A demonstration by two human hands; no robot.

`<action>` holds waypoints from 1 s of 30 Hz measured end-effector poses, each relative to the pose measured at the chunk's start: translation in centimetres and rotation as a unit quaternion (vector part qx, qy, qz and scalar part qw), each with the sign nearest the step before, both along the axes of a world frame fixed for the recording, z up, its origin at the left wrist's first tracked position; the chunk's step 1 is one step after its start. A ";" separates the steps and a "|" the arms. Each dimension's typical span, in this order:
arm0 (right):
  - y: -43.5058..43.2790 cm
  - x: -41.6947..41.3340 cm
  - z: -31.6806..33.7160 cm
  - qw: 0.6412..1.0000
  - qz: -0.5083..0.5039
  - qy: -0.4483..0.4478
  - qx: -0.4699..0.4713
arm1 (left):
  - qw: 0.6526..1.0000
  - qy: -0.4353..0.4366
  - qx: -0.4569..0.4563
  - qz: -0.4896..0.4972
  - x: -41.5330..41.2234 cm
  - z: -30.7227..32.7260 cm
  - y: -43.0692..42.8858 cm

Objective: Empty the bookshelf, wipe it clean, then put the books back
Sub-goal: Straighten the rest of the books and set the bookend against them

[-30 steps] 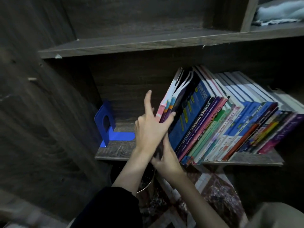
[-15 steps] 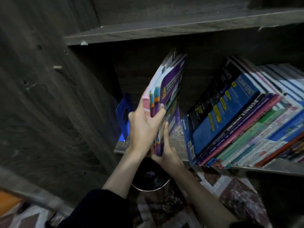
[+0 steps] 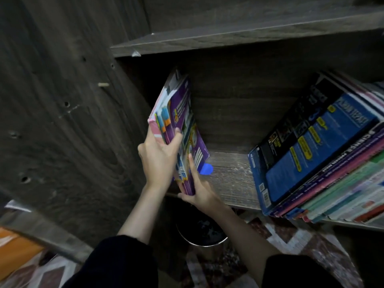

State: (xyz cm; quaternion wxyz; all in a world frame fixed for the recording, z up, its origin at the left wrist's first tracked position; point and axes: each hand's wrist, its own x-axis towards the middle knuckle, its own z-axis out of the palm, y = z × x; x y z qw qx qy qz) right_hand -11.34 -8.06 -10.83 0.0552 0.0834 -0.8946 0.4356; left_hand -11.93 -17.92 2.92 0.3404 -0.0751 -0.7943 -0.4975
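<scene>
Dim, cool light; soft focus throughout.
You get most light on the thin purple-covered paperbacks (image 3: 180, 113); the dark wood-grain bookshelf (image 3: 239, 115) sinks into shadow inside, the leaning row of glossy books (image 3: 311, 154) blurs rightward, boards (image 3: 249, 31) bow at the edges.

The person wears a black long-sleeved top. The left sleeve (image 3: 116, 265) and right sleeve (image 3: 297, 271) are plain dark fabric, each ending partway along the forearm. Beyond the cuffs, the forearms, left hand (image 3: 160, 161) and right hand (image 3: 200, 195) are uncovered.
</scene>
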 end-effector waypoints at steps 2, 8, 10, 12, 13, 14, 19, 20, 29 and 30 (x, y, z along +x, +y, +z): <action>0.2 -0.9 0.6 0.999 0.021 -0.023 0.008 | 1.000 -0.002 -0.004 0.023 -0.8 0.2 -0.5; -0.9 -2.9 0.9 0.998 0.024 -0.047 0.037 | 0.998 -0.004 -0.057 0.032 -2.1 0.6 -1.2; -1.5 -3.1 0.6 0.999 0.014 -0.040 0.033 | 0.999 -0.006 -0.038 0.032 -2.0 0.4 -1.8; -1.7 -3.0 0.2 0.999 0.007 -0.030 0.011 | 0.999 -0.019 -0.020 0.023 -1.7 -0.3 -2.4; -1.6 -2.8 -0.1 1.000 0.006 -0.026 0.001 | 0.999 -0.026 -0.022 0.017 -1.4 -0.9 -2.6; -1.5 -2.5 -0.4 1.000 0.008 -0.024 -0.003 | 0.999 -0.033 -0.031 0.011 -1.0 -1.5 -2.7; -0.9 -2.2 -1.1 0.999 0.020 -0.031 0.008 | 0.995 -0.065 -0.078 0.003 0.7 -4.6 -2.7; -1.0 -2.4 -0.9 0.999 0.020 -0.032 0.012 | 0.994 -0.074 -0.078 0.005 0.8 -4.9 -2.7; -0.5 -2.3 0.0 0.998 0.049 -0.047 0.017 | 0.992 -0.080 -0.095 0.002 0.6 -5.3 -3.4; -0.4 -2.1 0.2 0.997 0.053 -0.051 0.013 | 0.993 -0.080 -0.092 0.001 0.7 -5.2 -3.4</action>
